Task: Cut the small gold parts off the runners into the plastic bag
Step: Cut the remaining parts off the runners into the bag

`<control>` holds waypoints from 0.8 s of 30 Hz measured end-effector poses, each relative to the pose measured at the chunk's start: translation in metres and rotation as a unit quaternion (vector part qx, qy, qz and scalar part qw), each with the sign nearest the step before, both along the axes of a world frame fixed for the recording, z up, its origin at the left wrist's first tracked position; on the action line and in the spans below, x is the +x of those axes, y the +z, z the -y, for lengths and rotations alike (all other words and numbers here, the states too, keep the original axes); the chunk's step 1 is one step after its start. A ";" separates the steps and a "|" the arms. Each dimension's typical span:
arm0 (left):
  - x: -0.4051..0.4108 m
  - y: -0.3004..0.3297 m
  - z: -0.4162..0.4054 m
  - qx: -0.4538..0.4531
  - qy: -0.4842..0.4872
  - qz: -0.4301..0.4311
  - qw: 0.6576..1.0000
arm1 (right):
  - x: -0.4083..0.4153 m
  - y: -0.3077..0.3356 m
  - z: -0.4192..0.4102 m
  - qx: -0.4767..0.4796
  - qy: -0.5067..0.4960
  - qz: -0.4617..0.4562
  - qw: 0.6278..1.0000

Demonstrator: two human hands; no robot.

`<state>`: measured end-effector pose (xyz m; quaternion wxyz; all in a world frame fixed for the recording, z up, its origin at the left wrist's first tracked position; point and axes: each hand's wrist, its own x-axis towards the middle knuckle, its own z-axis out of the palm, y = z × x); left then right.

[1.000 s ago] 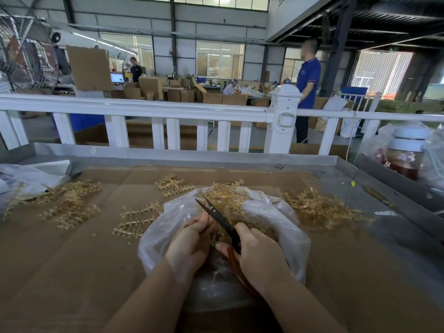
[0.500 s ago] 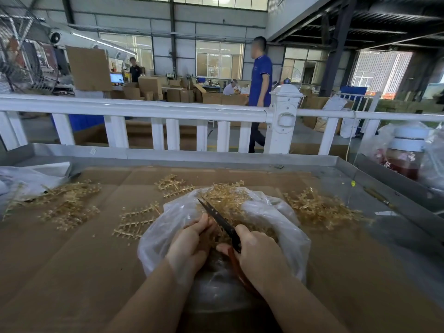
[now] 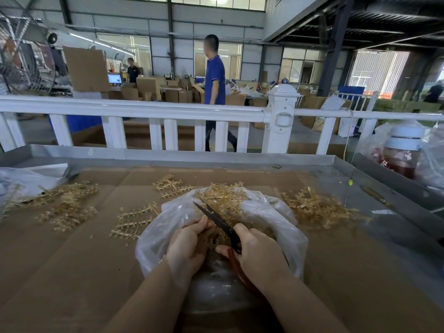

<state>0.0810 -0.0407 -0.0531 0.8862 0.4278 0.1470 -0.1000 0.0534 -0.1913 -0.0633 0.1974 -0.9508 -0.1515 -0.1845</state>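
A clear plastic bag (image 3: 271, 219) sits open on the cardboard-covered worktable (image 3: 72, 272), directly in front of the worker, with a heap of small gold parts (image 3: 230, 200) at its mouth. Over the bag's opening the left hand (image 3: 188, 246) curls its fingers around a gold runner (image 3: 212, 236), most of which is hidden behind the fingers. The right hand (image 3: 259, 252) grips a pair of scissors (image 3: 219, 219) by their reddish-brown handles; the dark blades point up and away to the left and stand slightly parted at the tips, just beside the left thumb.

More gold runners lie around the bag on the cardboard: one flat ladder-shaped piece (image 3: 134, 222) just to its left, a small cluster (image 3: 171, 186) behind it, a loose pile (image 3: 317, 207) to the right and a wider scatter (image 3: 64, 205) well off to the left, near crumpled white plastic (image 3: 26, 181) at the table's edge. The table has a raised metal rim (image 3: 192, 156). At the far right a jar with a white lid (image 3: 401, 150) stands among other plastic bags.

Beyond a white railing (image 3: 153, 111), a person in a blue shirt (image 3: 215, 80) walks across a factory floor stacked with cardboard boxes (image 3: 147, 87), while another person in dark clothing (image 3: 132, 70) stands near a lit monitor (image 3: 114, 78).
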 end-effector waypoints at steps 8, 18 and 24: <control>-0.005 0.003 0.000 -0.009 0.004 0.001 1.000 | -0.001 0.000 0.000 -0.005 0.001 0.007 1.000; -0.007 -0.001 0.009 0.030 0.046 0.086 0.995 | -0.011 -0.007 -0.003 -0.004 -0.045 0.103 0.994; -0.011 -0.003 0.000 -0.074 -0.070 0.159 0.982 | -0.011 -0.006 -0.002 0.011 -0.059 0.067 0.996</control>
